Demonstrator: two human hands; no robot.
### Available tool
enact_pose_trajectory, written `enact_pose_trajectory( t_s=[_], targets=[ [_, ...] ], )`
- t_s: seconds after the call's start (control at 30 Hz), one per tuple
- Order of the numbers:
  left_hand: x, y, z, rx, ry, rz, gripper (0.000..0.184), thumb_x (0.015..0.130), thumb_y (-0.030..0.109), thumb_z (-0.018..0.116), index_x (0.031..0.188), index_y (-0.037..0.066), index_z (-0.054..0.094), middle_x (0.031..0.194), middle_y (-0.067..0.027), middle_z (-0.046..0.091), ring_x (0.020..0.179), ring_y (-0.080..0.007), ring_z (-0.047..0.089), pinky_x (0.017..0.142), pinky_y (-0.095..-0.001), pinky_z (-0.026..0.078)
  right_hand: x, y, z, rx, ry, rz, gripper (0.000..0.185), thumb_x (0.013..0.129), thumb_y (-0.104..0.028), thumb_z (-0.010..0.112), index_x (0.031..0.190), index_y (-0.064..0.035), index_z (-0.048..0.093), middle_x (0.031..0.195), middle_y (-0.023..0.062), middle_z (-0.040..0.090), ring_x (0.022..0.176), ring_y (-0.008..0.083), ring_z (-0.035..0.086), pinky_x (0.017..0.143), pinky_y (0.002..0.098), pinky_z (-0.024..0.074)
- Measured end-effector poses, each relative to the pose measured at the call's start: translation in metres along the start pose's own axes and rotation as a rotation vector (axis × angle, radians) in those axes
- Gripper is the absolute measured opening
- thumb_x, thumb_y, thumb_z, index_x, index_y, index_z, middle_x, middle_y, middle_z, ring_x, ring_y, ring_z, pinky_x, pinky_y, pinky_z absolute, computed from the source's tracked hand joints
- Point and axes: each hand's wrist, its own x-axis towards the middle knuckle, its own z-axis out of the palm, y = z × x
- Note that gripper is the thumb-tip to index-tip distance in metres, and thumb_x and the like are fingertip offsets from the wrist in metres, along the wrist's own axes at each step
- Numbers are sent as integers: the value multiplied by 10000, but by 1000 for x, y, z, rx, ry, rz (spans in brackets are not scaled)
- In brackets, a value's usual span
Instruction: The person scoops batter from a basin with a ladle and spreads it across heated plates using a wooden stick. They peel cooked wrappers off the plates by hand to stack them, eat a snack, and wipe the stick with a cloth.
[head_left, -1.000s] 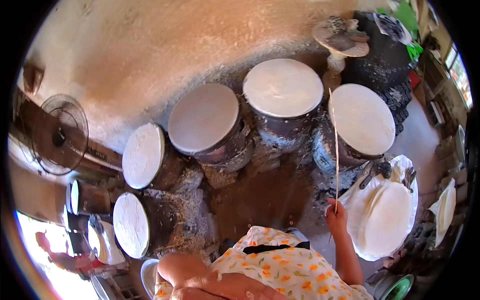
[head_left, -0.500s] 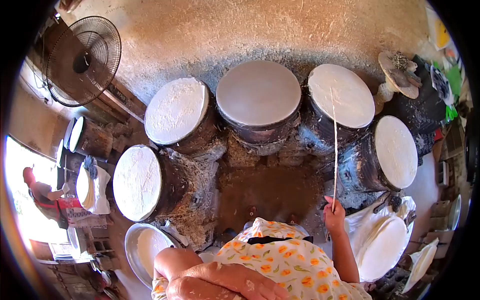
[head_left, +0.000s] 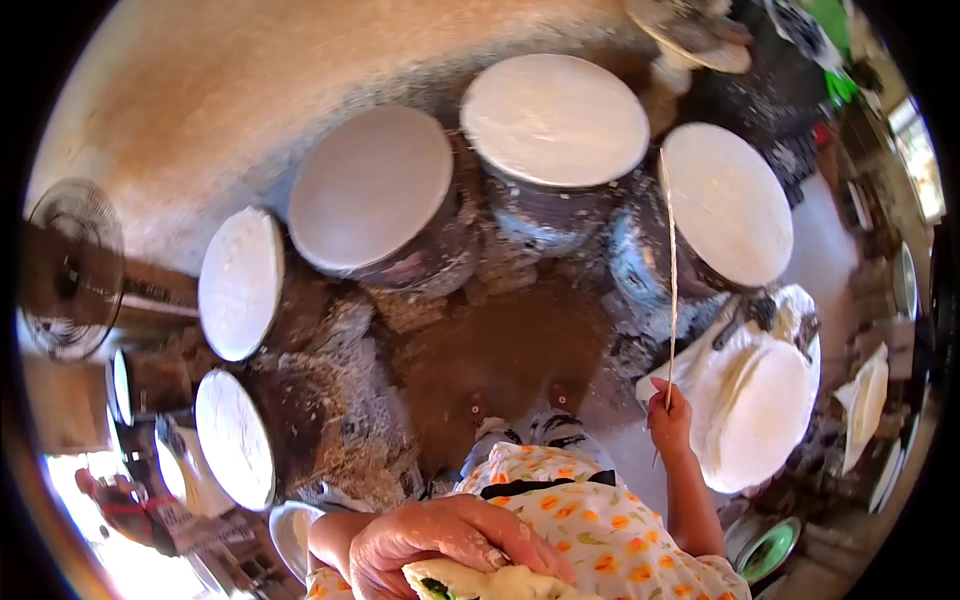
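My right hand (head_left: 668, 415) is closed around the lower end of a long thin stick (head_left: 672, 270). The stick points up and away, its tip near the edge of the right-hand round griddle (head_left: 730, 205), which has a white sheet on it. Close to the camera, at the bottom edge, my left hand (head_left: 450, 535) grips a folded flatbread (head_left: 490, 583) with something green inside; part of it is cut off by the frame. Beside my right hand lies a stack of thin white flatbreads (head_left: 755, 415) on a cloth or plastic sheet.
More round griddles stand in an arc: one bare-looking grey (head_left: 375, 190), others white-topped, such as the far one (head_left: 555, 120). A fan (head_left: 75, 270) is at the left. A co-worker (head_left: 125, 510) is at lower left. A green basin (head_left: 770, 550) sits at lower right.
My view has turned to the right, so the griddles shift left. My left hand now shows the folded flatbread, which was out of sight before. The right hand still holds the stick.
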Motion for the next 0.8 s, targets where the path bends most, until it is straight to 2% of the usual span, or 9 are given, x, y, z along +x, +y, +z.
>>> enact_pose_trajectory(
  t_s=[0.17,0.33,0.5,0.6,0.67,0.73,0.77,0.8],
  targets=[
    [42,-54,12,-179,-130,-126,595,721,257,760,1170,2,465,956,-224,592,796,-281,640,635,-319,522,-26,28,-44,53,167,102,367,778,83,407,1088,-18,574,666,16,501,499,87,466,424,224,393],
    [77,-109,31,-367,-265,-257,614,699,256,776,1159,-12,469,916,-215,604,788,-278,639,644,-313,519,-52,59,-77,191,314,239,322,822,62,458,1110,-20,575,653,-4,500,514,73,469,450,215,393],
    [93,-145,43,-461,-251,-619,617,659,115,796,1156,11,445,1028,-237,528,916,-388,596,733,-488,506,-72,91,-94,251,437,344,306,833,42,475,1114,-21,578,658,-6,506,525,73,478,463,218,402],
    [101,-160,52,-459,-188,-822,642,635,31,808,1154,25,430,1096,-250,481,993,-455,570,787,-593,498,-79,111,-98,249,485,324,300,833,41,481,1106,-28,585,653,2,517,514,76,486,459,227,408],
    [108,-173,62,-355,-198,-837,595,673,75,795,1141,32,431,1073,-240,488,986,-440,572,797,-581,498,-83,115,-100,259,511,360,297,831,42,486,1100,-31,590,648,6,521,506,78,489,456,231,410],
    [112,-200,63,-201,-241,-797,474,771,89,717,1144,68,425,1164,-244,496,1055,-318,558,874,-426,480,-85,120,-104,265,554,385,294,829,43,491,1094,-34,594,642,9,525,497,79,492,453,234,411],
    [114,-219,64,-132,-224,-750,437,773,53,705,1121,55,442,1167,-234,495,1069,-300,545,875,-419,485,-87,125,-105,288,552,399,288,831,41,492,1089,-33,595,637,11,528,489,81,493,452,236,412],
    [115,-239,73,-197,-87,-726,430,764,32,704,1110,41,449,1166,-217,503,1061,-286,549,840,-392,509,-89,128,-105,313,549,411,282,832,40,492,1084,-32,596,631,13,532,482,83,494,450,238,414]
  ],
)
